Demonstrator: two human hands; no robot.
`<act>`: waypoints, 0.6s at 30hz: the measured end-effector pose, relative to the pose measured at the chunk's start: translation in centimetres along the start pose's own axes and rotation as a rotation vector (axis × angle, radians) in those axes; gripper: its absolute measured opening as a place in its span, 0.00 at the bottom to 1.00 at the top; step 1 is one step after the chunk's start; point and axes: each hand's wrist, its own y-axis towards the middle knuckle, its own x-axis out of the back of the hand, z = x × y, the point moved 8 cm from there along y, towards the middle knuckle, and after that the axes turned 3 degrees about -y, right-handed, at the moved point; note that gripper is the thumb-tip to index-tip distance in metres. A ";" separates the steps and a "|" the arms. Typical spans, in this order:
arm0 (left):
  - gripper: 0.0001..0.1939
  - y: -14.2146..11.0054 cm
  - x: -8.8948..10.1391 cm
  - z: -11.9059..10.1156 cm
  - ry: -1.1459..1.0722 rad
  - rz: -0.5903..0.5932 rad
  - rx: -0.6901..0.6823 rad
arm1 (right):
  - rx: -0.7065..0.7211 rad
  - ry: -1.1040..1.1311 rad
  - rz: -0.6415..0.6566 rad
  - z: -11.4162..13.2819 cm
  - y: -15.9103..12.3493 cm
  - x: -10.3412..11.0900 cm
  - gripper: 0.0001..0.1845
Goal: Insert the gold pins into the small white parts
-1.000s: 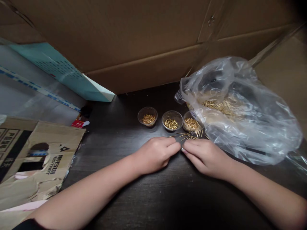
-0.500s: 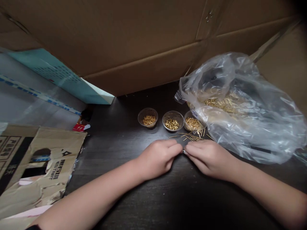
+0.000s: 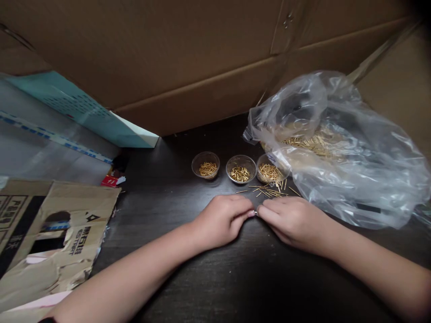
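1. Carton [image 3: 168, 54]: brown corrugated wall, rising well behind the middle cup [image 3: 239, 169].
2. Table [image 3: 215, 278]: dark wood-grain top, bearing the middle cup.
3. Plastic bag [image 3: 367, 179]: clear, crumpled, loosely gathered; just right of the middle cup, with a heap of bagged pins [image 3: 313, 144] inside.
4. Cardboard sheet [image 3: 57, 233]: torn, printed, lying flat; well left of the middle cup.
5. Teal board [image 3: 63, 107]: leaning well behind and left of the middle cup.
6. Left hand [image 3: 224, 222]: closed, fingers curled, in front of the middle cup.
7. Right hand [image 3: 292, 222]: closed, in front of the middle cup and to the right, its fingertips [image 3: 264, 213] meeting those of the left hand. A small glint shows at the meeting point; whether it is a pin gripped there is too small to tell.
8. Side cups [image 3: 206, 164]: two clear cups of sorted pins, one on each side of the middle cup, the right one touching the bag.
9. Loose pins [image 3: 266, 190]: thin, gold-coloured, scattered just below the middle cup, nearest to both hands.

Step in hand, as judged: fine two-handed work at the fingertips, over the scattered pins. The pose calls for a steady, precise pinch.
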 end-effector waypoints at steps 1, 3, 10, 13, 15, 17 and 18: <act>0.10 -0.1 -0.1 -0.2 0.067 0.009 -0.033 | -0.010 0.005 0.007 0.0 0.0 -0.1 0.14; 0.11 -0.5 -0.3 -0.5 0.199 0.015 -0.087 | -0.028 0.027 0.006 -0.1 -0.1 -0.3 0.14; 0.10 -0.7 0.4 -1.1 0.234 -0.056 -0.153 | -0.076 0.080 -0.093 -0.6 0.1 0.3 0.15; 0.10 -0.6 1.1 -1.2 0.164 -0.138 -0.166 | -0.077 0.025 -0.159 -0.7 0.1 0.9 0.16; 0.09 -0.7 1.4 -1.2 0.131 -0.193 -0.178 | -0.078 0.026 -0.181 -0.7 0.2 1.0 0.15; 0.08 -0.7 1.7 -1.2 0.099 -0.241 -0.181 | -0.081 0.034 -0.200 -0.8 0.3 1.1 0.15; 0.09 -0.8 1.8 -1.2 0.082 -0.261 -0.181 | -0.083 0.038 -0.211 -0.8 0.3 1.2 0.15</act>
